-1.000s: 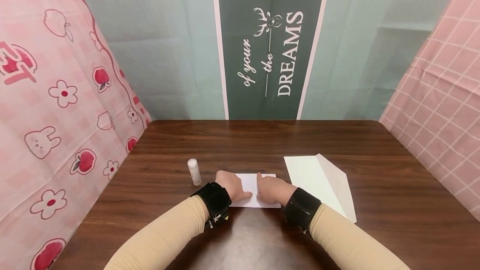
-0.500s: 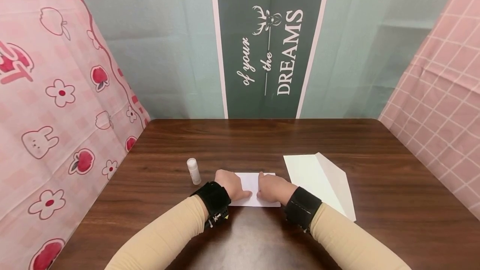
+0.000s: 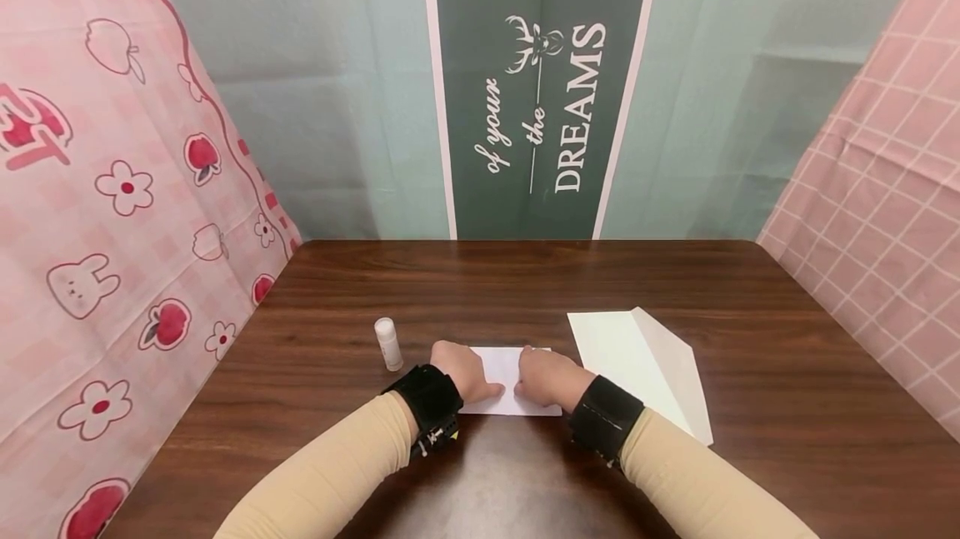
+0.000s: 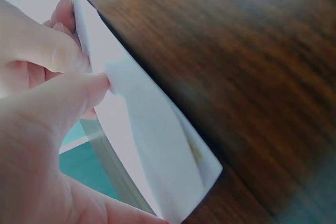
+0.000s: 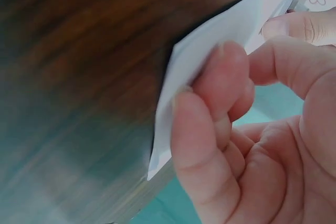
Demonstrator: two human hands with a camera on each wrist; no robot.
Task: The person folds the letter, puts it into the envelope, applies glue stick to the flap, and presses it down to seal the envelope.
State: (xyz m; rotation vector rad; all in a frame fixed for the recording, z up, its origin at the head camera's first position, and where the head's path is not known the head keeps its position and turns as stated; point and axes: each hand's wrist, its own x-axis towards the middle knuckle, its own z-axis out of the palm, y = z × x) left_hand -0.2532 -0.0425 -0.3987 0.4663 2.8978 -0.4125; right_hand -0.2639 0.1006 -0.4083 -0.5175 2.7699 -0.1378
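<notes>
Before me is a dark wood-grain worktop (image 3: 517,281), shiny on the near side; beyond hangs pale green cloth (image 3: 337,89) with a dark green lettered panel (image 3: 517,106), pink apple-printed fabric (image 3: 150,231) left, pink checked cloth (image 3: 885,189) right.

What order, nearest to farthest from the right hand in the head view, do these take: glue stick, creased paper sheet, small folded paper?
1. Small folded paper: under the right hand.
2. Creased paper sheet: right of that hand.
3. Glue stick: left, beyond the left hand.

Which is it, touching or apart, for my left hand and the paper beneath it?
Touching. In the left wrist view, your left hand rests its thumb tip on the paper.
</notes>
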